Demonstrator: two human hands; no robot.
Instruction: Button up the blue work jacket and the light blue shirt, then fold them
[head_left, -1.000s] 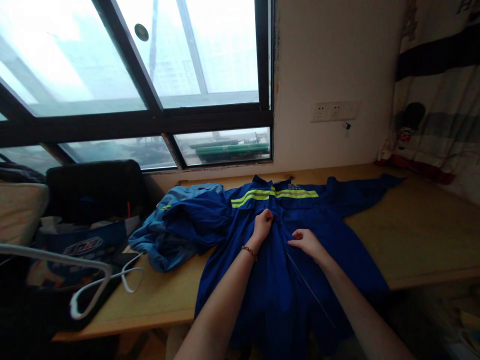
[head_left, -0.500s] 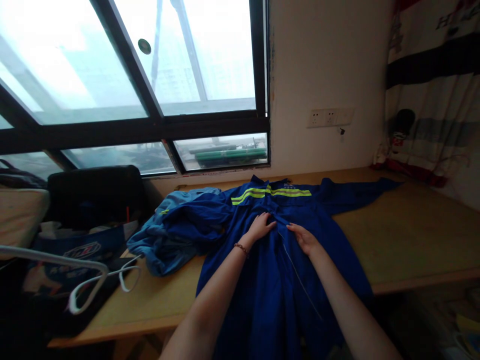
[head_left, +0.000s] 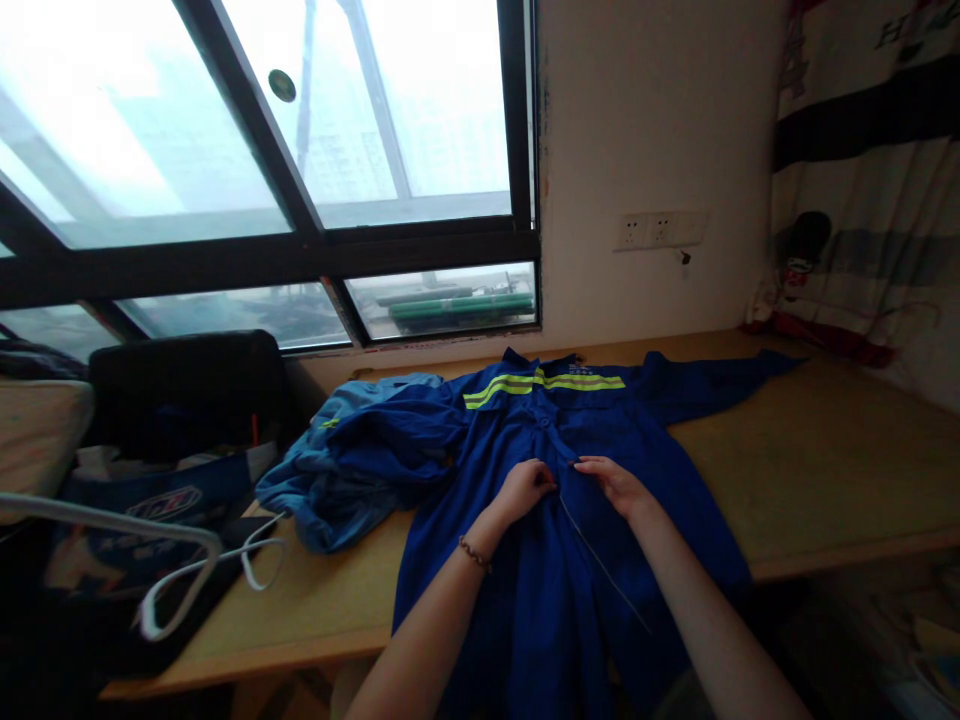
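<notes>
A blue work coverall [head_left: 619, 425] lies front up, with yellow-and-grey reflective strips [head_left: 581, 383] across its chest. Its lower part hangs over the near edge of the table. My left hand [head_left: 520, 493], with a beaded bracelet at the wrist, pinches the cloth at the front opening below a button [head_left: 544, 422]. Just to its right, my right hand [head_left: 616, 484] grips the other front edge between thumb and fingers. A thin pale line [head_left: 600, 565] runs down the front under my hands. Beside the coverall's left-hand sleeve is a crumpled light-blue garment [head_left: 319, 505].
The wooden table [head_left: 810, 480] stands under a window and beside a wall with sockets [head_left: 660, 230]. At left are a white hanger-like frame [head_left: 180, 620], a blue printed bag [head_left: 161, 500] and a black case [head_left: 187, 380]. A curtain [head_left: 862, 210] hangs at right.
Both hands have moved down the coverall's front toward me, uncovering a button above them. My left hand's fingers, stretched out before, are now closed in a pinch.
</notes>
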